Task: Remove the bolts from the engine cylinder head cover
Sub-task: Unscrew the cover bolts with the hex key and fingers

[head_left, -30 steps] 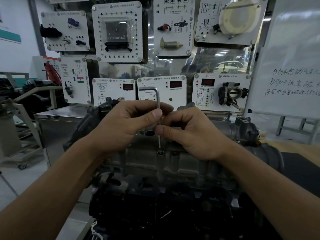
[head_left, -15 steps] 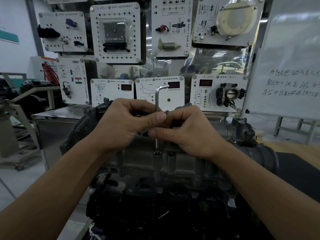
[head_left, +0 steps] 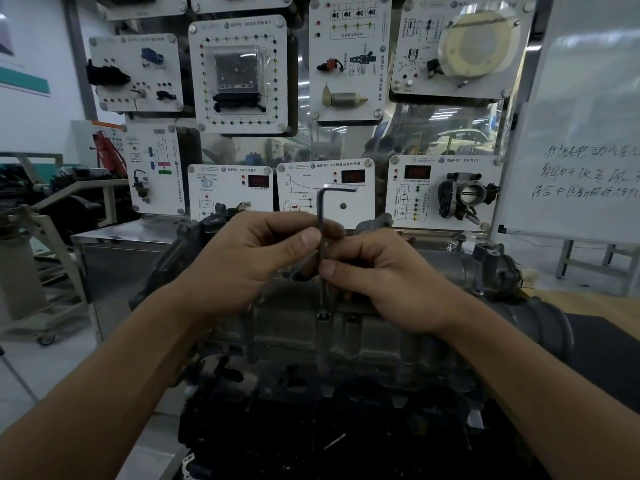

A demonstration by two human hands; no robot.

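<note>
An L-shaped hex key (head_left: 322, 209) stands upright, its tip seated in a bolt (head_left: 324, 314) on the near edge of the grey cylinder head cover (head_left: 287, 327). My left hand (head_left: 249, 261) pinches the key's shaft between thumb and fingers. Just below it my right hand (head_left: 384, 282) pinches the same shaft. The key's short arm points right, above both hands. The hands hide the cover's top surface behind them.
The dark engine block (head_left: 311, 410) fills the foreground below the cover. A throttle housing (head_left: 491, 268) and black hose (head_left: 540, 323) lie to the right. Behind stand a panel of sensor display boards (head_left: 239, 74), a whiteboard (head_left: 588, 133) and a metal cabinet (head_left: 114, 258).
The hex key has turned: its short arm pointed left a second ago and now points right. Both hands stay pinched on the shaft over the same bolt.
</note>
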